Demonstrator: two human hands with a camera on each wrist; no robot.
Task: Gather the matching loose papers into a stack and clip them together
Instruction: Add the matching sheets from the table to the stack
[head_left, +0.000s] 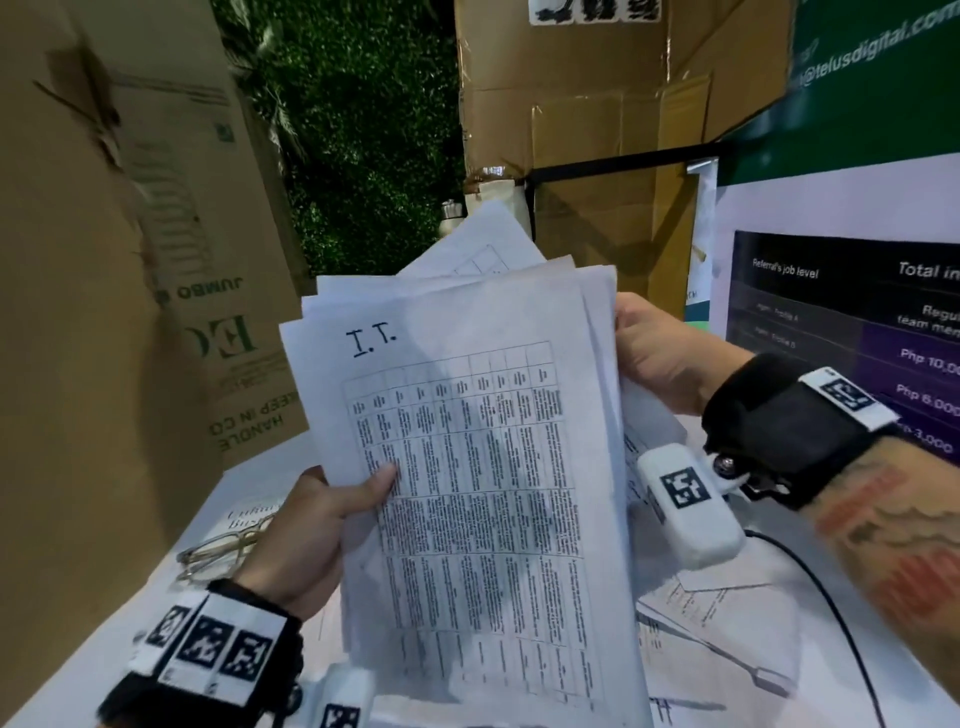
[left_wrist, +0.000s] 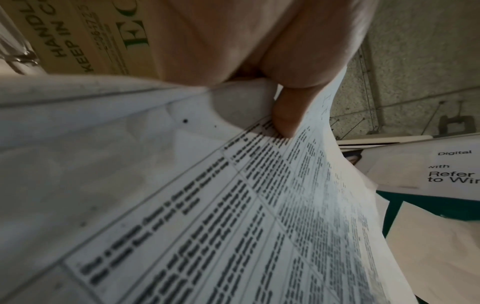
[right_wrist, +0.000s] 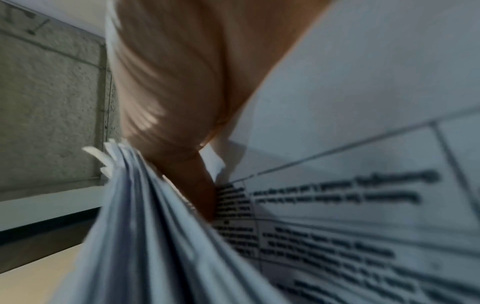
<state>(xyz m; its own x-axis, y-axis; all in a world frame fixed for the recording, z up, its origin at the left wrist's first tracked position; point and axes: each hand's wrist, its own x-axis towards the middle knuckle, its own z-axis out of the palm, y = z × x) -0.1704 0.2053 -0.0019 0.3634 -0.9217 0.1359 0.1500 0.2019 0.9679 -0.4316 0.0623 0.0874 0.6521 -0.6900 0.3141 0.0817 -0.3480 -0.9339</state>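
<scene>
A stack of printed papers (head_left: 467, 441) with tables, the top sheet marked "I.T.", is held upright above the white table (head_left: 156, 613). My left hand (head_left: 332, 514) grips its left edge, thumb on the front sheet. My right hand (head_left: 660, 353) holds the right edge, fingers hidden behind the sheets. The left wrist view shows my thumb (left_wrist: 288, 115) pressing the top sheet of the papers (left_wrist: 233, 205). The right wrist view shows a finger (right_wrist: 200, 185) tucked between the fanned sheets of the papers (right_wrist: 155, 236). No clip is visible.
Eyeglasses (head_left: 218, 551) lie on a book at the left of the table. More loose sheets (head_left: 727, 623) and a black cable (head_left: 841, 623) lie at the right. Cardboard boxes (head_left: 130, 260) stand at the left and behind; a poster (head_left: 857, 312) stands at the right.
</scene>
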